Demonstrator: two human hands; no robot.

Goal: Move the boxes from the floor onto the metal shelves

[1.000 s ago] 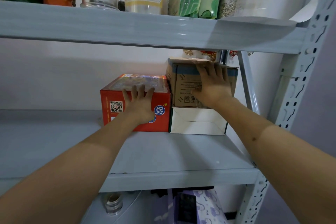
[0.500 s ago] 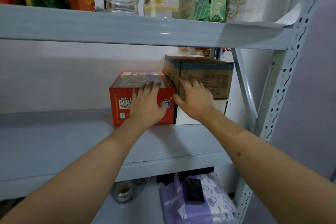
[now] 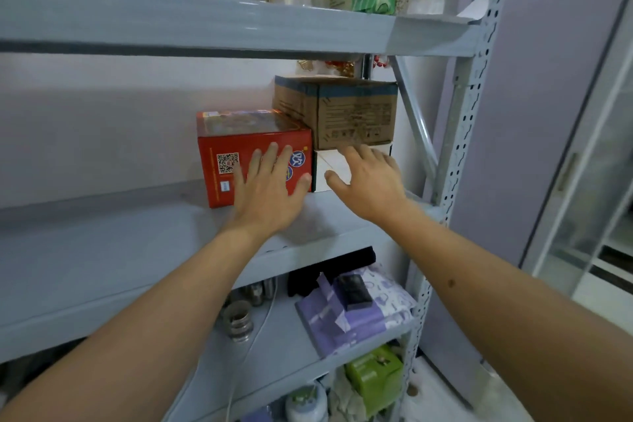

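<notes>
A red box point(image 3: 239, 144) with a QR code stands on the grey metal shelf point(image 3: 144, 250), at its right half. Beside it a brown cardboard box point(image 3: 346, 110) sits on top of a white box point(image 3: 339, 166) against the right upright. My left hand point(image 3: 270, 192) lies flat with spread fingers against the red box's front. My right hand point(image 3: 370, 181) hovers open in front of the white box, fingers near its front face, holding nothing.
The shelf above point(image 3: 205, 24) carries bottles, jars and snack bags. Below are a purple folded cloth point(image 3: 356, 315) with a dark case on it, metal cups point(image 3: 239, 319) and a green box point(image 3: 373, 377). A perforated upright point(image 3: 455, 154) and a glass door point(image 3: 589, 181) stand to the right.
My right hand dropped from the brown box's front to the white box and drew back a little. My left hand stays on the red box. The camera view has pulled back and tilted.
</notes>
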